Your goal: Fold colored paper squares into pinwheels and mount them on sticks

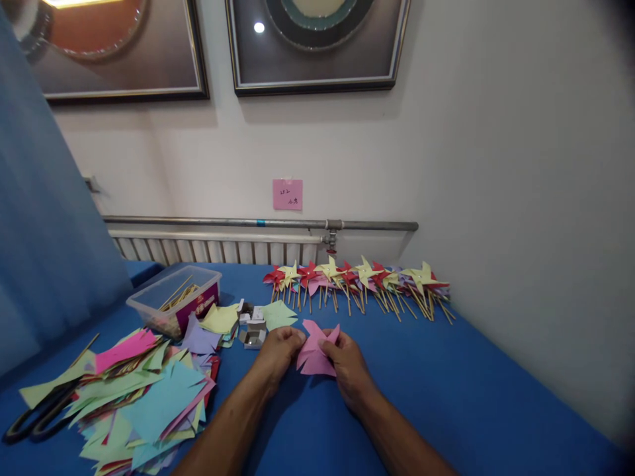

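Note:
A pink paper pinwheel blank [313,357], cut at its corners and with some points folded inward, is held over the blue-covered table. My right hand [350,367] grips it from the right, thumb pressed on the folded points near the middle. Just left of the paper, my left hand [278,354] has its thumb and fingertips pinched together; whatever may be between them is too small to make out. Close by the left hand stand small open cardboard boxes [254,336] and a pale green cut sheet [278,315].
Finished pinwheels on sticks [364,274] lie in a row along the back. At left are a clear plastic tub [149,291] of sticks, a heap of coloured paper [149,403] and black-handled scissors [42,413]. A wall and radiator [213,250] stand behind.

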`<state>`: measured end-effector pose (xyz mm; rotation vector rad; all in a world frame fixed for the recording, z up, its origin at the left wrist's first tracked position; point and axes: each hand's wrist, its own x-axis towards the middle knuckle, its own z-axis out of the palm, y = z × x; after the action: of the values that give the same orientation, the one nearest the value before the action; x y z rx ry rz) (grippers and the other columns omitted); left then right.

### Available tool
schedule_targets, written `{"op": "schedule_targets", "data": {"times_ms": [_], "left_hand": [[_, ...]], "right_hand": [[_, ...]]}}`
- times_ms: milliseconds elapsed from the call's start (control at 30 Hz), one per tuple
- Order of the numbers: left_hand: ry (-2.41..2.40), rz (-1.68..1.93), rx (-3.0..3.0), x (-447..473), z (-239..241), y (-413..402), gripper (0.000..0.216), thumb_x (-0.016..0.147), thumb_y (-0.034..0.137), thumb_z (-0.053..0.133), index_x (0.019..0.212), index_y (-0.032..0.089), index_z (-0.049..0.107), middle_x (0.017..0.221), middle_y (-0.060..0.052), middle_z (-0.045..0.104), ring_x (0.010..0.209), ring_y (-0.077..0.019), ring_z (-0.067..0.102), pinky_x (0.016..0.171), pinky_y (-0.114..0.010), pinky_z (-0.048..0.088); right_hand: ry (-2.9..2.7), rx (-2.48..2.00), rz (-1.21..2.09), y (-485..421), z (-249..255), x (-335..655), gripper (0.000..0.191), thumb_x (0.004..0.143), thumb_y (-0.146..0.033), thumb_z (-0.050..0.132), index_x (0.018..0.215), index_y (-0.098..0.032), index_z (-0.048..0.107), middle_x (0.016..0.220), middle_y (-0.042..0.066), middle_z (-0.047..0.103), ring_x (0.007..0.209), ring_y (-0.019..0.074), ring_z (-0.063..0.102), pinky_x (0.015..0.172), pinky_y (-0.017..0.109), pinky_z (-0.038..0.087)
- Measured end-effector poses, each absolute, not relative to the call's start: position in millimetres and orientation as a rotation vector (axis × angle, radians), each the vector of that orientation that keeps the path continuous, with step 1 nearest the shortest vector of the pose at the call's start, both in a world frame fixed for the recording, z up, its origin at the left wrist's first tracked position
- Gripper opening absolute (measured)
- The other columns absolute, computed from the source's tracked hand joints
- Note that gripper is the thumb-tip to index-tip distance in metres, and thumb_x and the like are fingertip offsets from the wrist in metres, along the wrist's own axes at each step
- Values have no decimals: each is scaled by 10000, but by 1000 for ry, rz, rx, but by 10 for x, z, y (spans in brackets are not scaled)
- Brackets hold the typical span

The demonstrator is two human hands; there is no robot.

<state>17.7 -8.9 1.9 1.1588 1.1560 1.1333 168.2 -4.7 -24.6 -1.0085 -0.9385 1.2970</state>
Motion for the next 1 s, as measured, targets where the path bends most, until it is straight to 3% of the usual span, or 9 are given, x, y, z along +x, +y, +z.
{"op": "schedule_targets", "data": {"times_ms": [133, 300, 467, 700, 1000], "left_hand": [[1216, 1184, 1444, 139, 59, -111, 174, 704, 256, 672, 840, 147, 666, 723, -13, 633, 652, -130, 541, 605, -235, 389], [1143, 1129, 1871, 110, 201, -247, 409, 723, 109, 622, 1116, 195, 694, 1118, -83, 693, 1015, -205, 627, 846, -299, 492], [1019, 1084, 2043, 125, 192, -288, 401, 675, -18, 575, 932, 236, 750, 1379, -79, 600, 1301, -237, 547, 1126, -396, 401], [1127, 1138, 1989, 197, 88, -238, 180, 786, 89, 637, 764, 223, 755, 1320, -90, 640, 1282, -261, 554, 1129, -440, 400], [1305, 1310, 1977, 276, -9, -212, 128, 819, 161, 641, 755, 218, 737, 1288, -81, 642, 1242, -266, 557, 1103, -465, 414]], "right_hand": [[-857, -982, 1343, -25, -235, 1720, 237, 601, -302, 757, 778, -178, 659, 613, -32, 637, 533, 128, 520, 549, 261, 420], [-834, -1009, 1307, -1, -234, 1776, 264, 596, -270, 751, 821, -167, 656, 650, -16, 668, 565, 138, 571, 567, 259, 440], [-850, -1044, 1297, -10, -212, 1780, 234, 577, -255, 724, 782, -179, 644, 597, -32, 646, 522, 135, 549, 531, 256, 426], [-1010, -1097, 1147, -32, -194, 1753, 160, 609, -246, 700, 757, -204, 656, 608, -33, 633, 541, 146, 538, 538, 267, 428], [-1075, -1050, 1058, -54, -211, 1704, 189, 665, -290, 702, 829, -214, 647, 687, -26, 645, 617, 163, 565, 609, 279, 460]]}}
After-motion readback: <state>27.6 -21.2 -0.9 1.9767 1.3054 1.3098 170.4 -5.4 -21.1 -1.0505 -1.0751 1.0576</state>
